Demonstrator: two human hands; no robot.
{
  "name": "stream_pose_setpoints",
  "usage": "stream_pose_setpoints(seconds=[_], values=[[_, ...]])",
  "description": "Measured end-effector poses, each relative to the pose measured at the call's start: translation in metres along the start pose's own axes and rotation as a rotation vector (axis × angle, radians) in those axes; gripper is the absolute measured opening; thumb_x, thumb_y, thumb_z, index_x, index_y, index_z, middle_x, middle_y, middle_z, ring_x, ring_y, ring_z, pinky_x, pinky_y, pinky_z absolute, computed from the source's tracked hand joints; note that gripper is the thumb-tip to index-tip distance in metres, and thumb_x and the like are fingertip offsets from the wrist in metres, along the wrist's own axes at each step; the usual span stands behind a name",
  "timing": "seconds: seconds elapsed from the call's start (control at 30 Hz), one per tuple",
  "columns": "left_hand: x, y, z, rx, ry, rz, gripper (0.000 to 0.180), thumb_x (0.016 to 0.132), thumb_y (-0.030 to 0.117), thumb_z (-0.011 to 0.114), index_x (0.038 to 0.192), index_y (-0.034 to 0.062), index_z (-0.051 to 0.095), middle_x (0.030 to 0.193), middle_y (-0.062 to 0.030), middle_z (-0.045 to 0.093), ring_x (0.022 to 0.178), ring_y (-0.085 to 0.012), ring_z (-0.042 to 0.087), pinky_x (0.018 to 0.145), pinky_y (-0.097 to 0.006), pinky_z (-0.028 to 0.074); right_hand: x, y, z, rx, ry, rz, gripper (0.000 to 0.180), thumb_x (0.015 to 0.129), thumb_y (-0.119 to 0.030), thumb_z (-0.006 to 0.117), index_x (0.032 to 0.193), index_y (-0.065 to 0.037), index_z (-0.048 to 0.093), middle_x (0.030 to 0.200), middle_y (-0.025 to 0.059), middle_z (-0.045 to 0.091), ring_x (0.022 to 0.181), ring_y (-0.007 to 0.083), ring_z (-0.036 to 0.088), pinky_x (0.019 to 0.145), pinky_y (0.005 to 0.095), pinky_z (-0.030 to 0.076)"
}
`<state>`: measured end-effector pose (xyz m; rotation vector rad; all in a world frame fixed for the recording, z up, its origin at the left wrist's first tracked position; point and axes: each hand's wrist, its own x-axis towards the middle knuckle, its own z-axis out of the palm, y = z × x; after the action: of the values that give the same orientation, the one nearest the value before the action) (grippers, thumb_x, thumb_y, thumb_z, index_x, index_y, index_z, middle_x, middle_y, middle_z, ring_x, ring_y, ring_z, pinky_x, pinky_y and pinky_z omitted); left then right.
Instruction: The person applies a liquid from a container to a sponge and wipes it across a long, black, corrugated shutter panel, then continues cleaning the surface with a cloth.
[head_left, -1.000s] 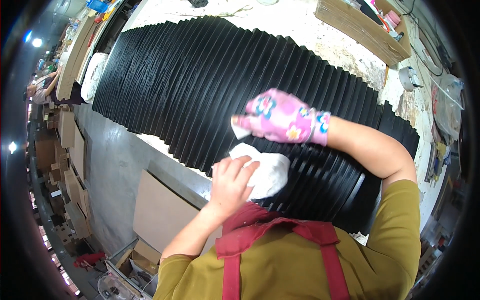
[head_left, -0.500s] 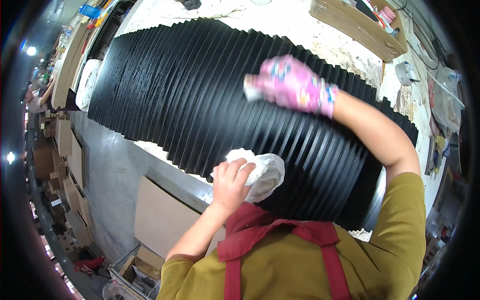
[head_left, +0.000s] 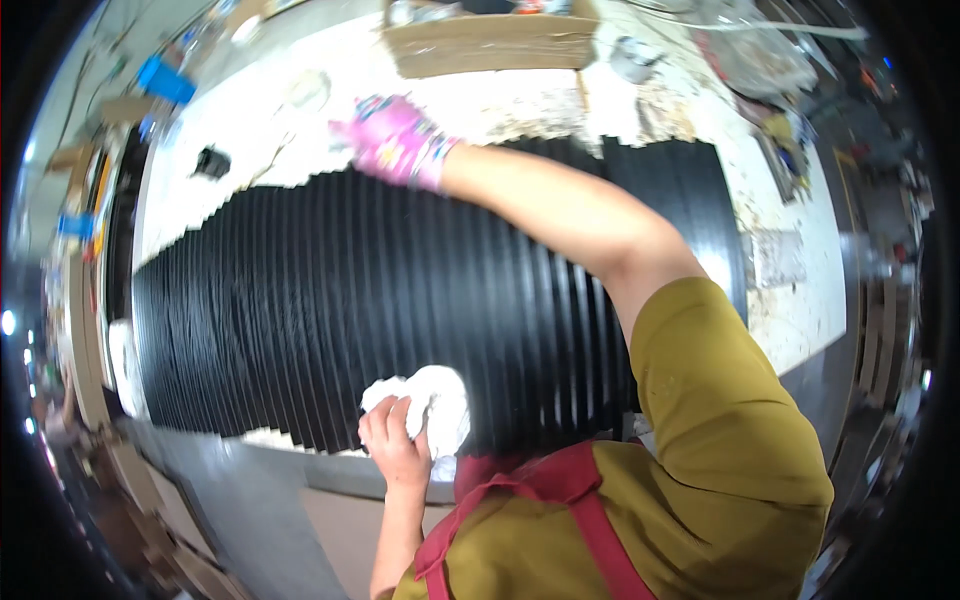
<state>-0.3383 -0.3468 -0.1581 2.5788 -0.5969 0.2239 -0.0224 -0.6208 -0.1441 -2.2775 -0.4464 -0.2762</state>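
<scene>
A row of long black strips [head_left: 330, 300], laid side by side with uneven ends, spreads across the table in front of me. My left hand [head_left: 398, 445] is bare and closed around a crumpled white cloth [head_left: 445, 405] at the strips' near edge. My right hand [head_left: 392, 142], in a pink flowered glove, is stretched out to the far edge of the strips. Its fingers are smeared by motion against the white tabletop [head_left: 270, 120], so I cannot make out whether they hold anything.
At the far side stands an open cardboard box [head_left: 490, 45] with items in it, and a metal can [head_left: 635, 60] next to it. A small black object [head_left: 211, 163] lies at the far left. A clear plastic bag [head_left: 755, 55] is at the far right.
My view has turned, so the strips now lie more level. My right hand, which held a small white piece over the strips, has moved to their far edge. My left hand keeps the cloth.
</scene>
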Motion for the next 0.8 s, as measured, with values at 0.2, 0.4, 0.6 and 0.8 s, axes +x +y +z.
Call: stream_pose_setpoints(seconds=[0.2,0.4,0.6,0.8], values=[[0.011,0.005,-0.011,-0.032,-0.058,0.045,0.037,0.075,0.005,0.073,0.111,0.0042,0.062,0.108,-0.0150,0.062,0.101,-0.0371,0.056,0.089,-0.047,0.043,-0.155,-0.128,-0.014,-0.201,0.077,-0.217,0.034,0.087,-0.031,0.064,0.114,-0.011,0.064,0.091,0.0112,0.063,0.080,0.0288,0.065,0.071,0.0435,0.050],[0.025,0.056,-0.036,-0.067,-0.125,0.214,0.038,0.070,0.005,0.071,0.108,0.0047,0.066,0.107,-0.0155,0.063,0.099,-0.0371,0.057,0.087,-0.047,0.045,-0.259,-0.140,-0.057,0.043,0.205,0.168,0.048,0.087,-0.029,0.067,0.132,-0.012,0.058,0.101,0.0137,0.063,0.090,0.0335,0.065,0.081,0.0463,0.051],[0.042,0.130,-0.006,-0.088,-0.278,0.740,0.054,0.058,0.008,0.072,0.112,0.0114,0.067,0.115,-0.0085,0.063,0.095,-0.0285,0.058,0.082,-0.042,0.043,-0.335,-0.135,-0.085,0.019,0.429,0.406,0.049,0.090,-0.030,0.066,0.135,-0.012,0.056,0.120,0.0159,0.063,0.105,0.0350,0.064,0.091,0.0428,0.052],[0.044,0.168,0.044,-0.123,-0.520,0.927,0.049,0.074,0.025,0.079,0.118,0.0138,0.063,0.125,-0.0079,0.057,0.108,-0.0311,0.055,0.093,-0.046,0.041,-0.421,-0.086,-0.159,-0.157,0.755,0.592,0.046,0.093,-0.035,0.063,0.131,-0.010,0.058,0.113,0.0200,0.067,0.102,0.0376,0.066,0.085,0.0449,0.055]])
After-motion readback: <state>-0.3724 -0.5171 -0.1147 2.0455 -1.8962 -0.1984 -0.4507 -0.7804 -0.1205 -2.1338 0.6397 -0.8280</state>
